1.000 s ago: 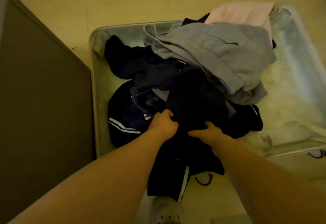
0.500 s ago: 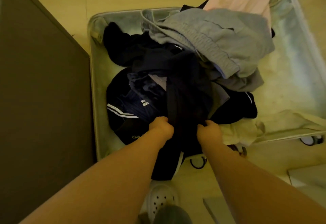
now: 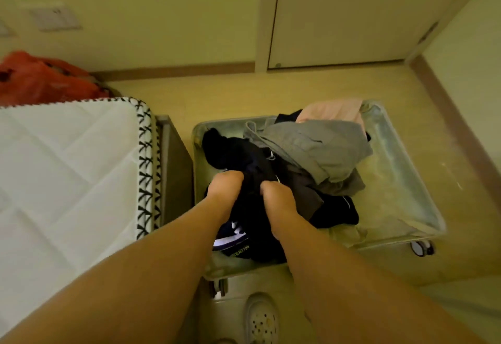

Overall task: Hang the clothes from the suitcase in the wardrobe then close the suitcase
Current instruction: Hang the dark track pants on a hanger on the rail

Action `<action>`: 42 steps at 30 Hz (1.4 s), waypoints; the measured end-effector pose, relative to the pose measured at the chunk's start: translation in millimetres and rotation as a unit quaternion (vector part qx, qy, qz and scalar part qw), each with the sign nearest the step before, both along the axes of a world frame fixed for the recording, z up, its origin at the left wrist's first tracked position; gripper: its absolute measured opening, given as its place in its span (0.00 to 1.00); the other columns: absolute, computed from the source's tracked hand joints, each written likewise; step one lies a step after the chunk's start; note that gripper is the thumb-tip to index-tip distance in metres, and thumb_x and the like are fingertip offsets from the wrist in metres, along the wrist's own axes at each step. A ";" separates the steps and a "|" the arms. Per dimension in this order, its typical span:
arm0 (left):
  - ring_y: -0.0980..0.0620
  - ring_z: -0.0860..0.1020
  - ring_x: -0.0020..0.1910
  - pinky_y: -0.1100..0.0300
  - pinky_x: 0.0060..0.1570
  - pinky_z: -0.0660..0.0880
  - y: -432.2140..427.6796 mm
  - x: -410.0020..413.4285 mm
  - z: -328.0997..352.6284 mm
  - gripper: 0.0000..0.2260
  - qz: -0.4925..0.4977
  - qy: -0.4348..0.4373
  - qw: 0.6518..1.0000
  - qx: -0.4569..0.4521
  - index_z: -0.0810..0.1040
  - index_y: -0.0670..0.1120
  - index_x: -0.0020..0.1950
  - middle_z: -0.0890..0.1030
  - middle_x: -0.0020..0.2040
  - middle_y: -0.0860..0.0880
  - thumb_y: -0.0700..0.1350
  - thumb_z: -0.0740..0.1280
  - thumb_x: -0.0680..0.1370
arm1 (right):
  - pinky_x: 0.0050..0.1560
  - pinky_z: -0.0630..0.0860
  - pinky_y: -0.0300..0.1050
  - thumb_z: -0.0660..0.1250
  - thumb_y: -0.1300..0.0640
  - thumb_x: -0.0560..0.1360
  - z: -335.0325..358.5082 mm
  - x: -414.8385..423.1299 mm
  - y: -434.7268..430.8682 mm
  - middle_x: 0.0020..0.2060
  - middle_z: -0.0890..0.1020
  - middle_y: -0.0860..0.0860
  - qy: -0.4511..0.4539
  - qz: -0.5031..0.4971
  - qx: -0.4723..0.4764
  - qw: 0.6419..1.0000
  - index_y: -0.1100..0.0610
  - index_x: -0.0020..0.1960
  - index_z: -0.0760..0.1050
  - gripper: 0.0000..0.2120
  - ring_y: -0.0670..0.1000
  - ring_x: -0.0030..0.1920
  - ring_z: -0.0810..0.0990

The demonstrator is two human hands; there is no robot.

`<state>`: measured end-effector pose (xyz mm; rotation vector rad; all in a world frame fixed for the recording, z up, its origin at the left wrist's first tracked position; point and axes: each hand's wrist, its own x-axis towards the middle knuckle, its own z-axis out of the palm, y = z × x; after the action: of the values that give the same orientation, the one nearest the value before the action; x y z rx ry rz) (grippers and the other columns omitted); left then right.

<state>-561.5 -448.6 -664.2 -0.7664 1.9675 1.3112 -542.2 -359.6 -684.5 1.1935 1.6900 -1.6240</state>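
Where the near edge of the clothes pile shows between the two forearms, a dark top with white stripes carries small pale lettering that seems to read "BLACK FUN"; any letters before it are too small to make out. No other writing is legible.

Both hands are sunk into a navy garment at the middle of the pile, side by side and just apart. The left hand is a closed fist bunching the cloth, knuckles up. The right hand is curled round a fold of the same cloth, just to the right. Both arms reach forward and down, almost straight.

The navy garment lies in the left half of the open suitcase, which rests on the floor. A grey garment is heaped to the far right of the hands, touching the dark cloth, with a pink garment at the far edge.

A white quilted mattress lies to the left, a red bag beyond it. A closed door stands at the far side, and a white clog sits nearest.
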 end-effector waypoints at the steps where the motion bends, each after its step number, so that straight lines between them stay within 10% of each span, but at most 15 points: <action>1: 0.47 0.76 0.39 0.56 0.41 0.73 -5.1 -5.4 20.8 0.10 0.043 0.023 0.997 0.060 0.73 0.43 0.42 0.76 0.41 0.44 0.36 0.55 0.79 | 0.33 0.59 0.46 0.59 0.59 0.76 24.6 -3.0 -6.0 0.30 0.63 0.53 0.011 -0.010 -0.025 1.000 0.57 0.32 0.61 0.15 0.53 0.30 0.61; 3: 0.50 0.68 0.30 0.59 0.32 0.66 -13.5 -11.0 63.3 0.13 0.103 0.035 0.988 0.106 0.67 0.45 0.33 0.69 0.32 0.47 0.38 0.56 0.79 | 0.44 0.73 0.50 0.65 0.49 0.73 63.9 -10.7 -19.4 0.43 0.76 0.57 0.048 -0.026 -0.063 0.997 0.58 0.49 0.73 0.12 0.58 0.41 0.75; 7: 0.46 0.75 0.40 0.51 0.49 0.75 -25.0 -14.1 159.2 0.13 0.085 0.092 0.977 0.171 0.73 0.42 0.39 0.76 0.39 0.44 0.40 0.55 0.80 | 0.55 0.78 0.58 0.80 0.35 0.41 113.3 -36.0 -31.4 0.57 0.79 0.57 0.123 -0.041 -0.133 0.983 0.51 0.69 0.67 0.60 0.60 0.53 0.81; 10: 0.43 0.76 0.44 0.47 0.57 0.73 -42.0 -21.3 230.1 0.12 0.087 0.149 0.965 0.196 0.75 0.40 0.37 0.77 0.40 0.41 0.38 0.57 0.78 | 0.49 0.80 0.55 0.78 0.46 0.60 215.6 -38.7 -39.2 0.52 0.82 0.60 0.188 -0.021 -0.146 0.971 0.58 0.63 0.70 0.37 0.61 0.48 0.83; 15: 0.45 0.74 0.38 0.53 0.43 0.72 -65.8 -33.3 335.7 0.12 0.050 0.229 0.946 0.226 0.74 0.42 0.34 0.75 0.36 0.42 0.35 0.56 0.74 | 0.35 0.79 0.46 0.73 0.55 0.66 338.6 -47.4 -45.8 0.43 0.82 0.59 0.259 0.045 -0.151 0.953 0.63 0.61 0.74 0.26 0.58 0.38 0.82; 22: 0.52 0.75 0.44 0.62 0.41 0.71 -79.3 -18.9 457.3 0.12 -0.079 0.388 0.902 0.174 0.75 0.46 0.50 0.77 0.44 0.50 0.32 0.58 0.75 | 0.46 0.79 0.53 0.68 0.64 0.70 480.9 -41.3 -48.6 0.36 0.80 0.59 0.401 0.033 -0.029 0.915 0.61 0.41 0.76 0.01 0.58 0.37 0.80; 28: 0.48 0.77 0.57 0.53 0.55 0.75 -89.2 -7.6 508.5 0.33 -0.175 0.368 0.897 0.172 0.61 0.51 0.73 0.75 0.63 0.49 0.46 0.72 0.71 | 0.33 0.72 0.42 0.65 0.66 0.71 587.8 -22.4 -43.2 0.29 0.74 0.54 0.510 0.024 -0.063 0.857 0.59 0.35 0.71 0.08 0.53 0.29 0.74; 31: 0.47 0.77 0.58 0.47 0.63 0.72 -79.6 -5.3 523.9 0.26 -0.141 0.373 0.903 0.163 0.70 0.49 0.68 0.80 0.57 0.48 0.52 0.71 0.73 | 0.33 0.71 0.40 0.65 0.66 0.71 620.4 -17.0 -40.5 0.28 0.74 0.54 0.551 0.007 -0.095 0.829 0.59 0.35 0.72 0.07 0.53 0.29 0.73; 34: 0.46 0.80 0.47 0.52 0.48 0.78 -65.7 -8.4 550.0 0.18 0.007 0.403 0.885 0.233 0.73 0.41 0.65 0.81 0.48 0.46 0.47 0.67 0.77 | 0.47 0.80 0.50 0.71 0.53 0.70 629.5 -19.5 -33.4 0.45 0.83 0.56 0.579 -0.001 -0.144 0.802 0.60 0.53 0.77 0.15 0.57 0.45 0.82; 37: 0.49 0.80 0.41 0.58 0.36 0.77 -58.3 -7.6 584.3 0.18 0.061 0.397 0.871 0.282 0.74 0.43 0.64 0.81 0.47 0.47 0.50 0.65 0.78 | 0.62 0.74 0.56 0.72 0.41 0.67 616.3 -9.8 -21.5 0.61 0.75 0.51 0.556 0.021 -0.093 0.826 0.52 0.71 0.64 0.38 0.54 0.60 0.76; 42: 0.46 0.72 0.68 0.55 0.61 0.72 -50.4 -1.5 632.9 0.20 0.119 0.404 0.835 0.354 0.68 0.42 0.71 0.73 0.69 0.45 0.50 0.57 0.82 | 0.58 0.76 0.53 0.74 0.55 0.69 566.1 21.8 -16.9 0.54 0.81 0.54 0.392 0.243 0.019 0.887 0.55 0.60 0.73 0.22 0.56 0.55 0.79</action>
<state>-563.0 -499.0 -31.2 -0.0517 1.6988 2.6180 -520.4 -376.5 -118.4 0.0264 2.2501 -1.8390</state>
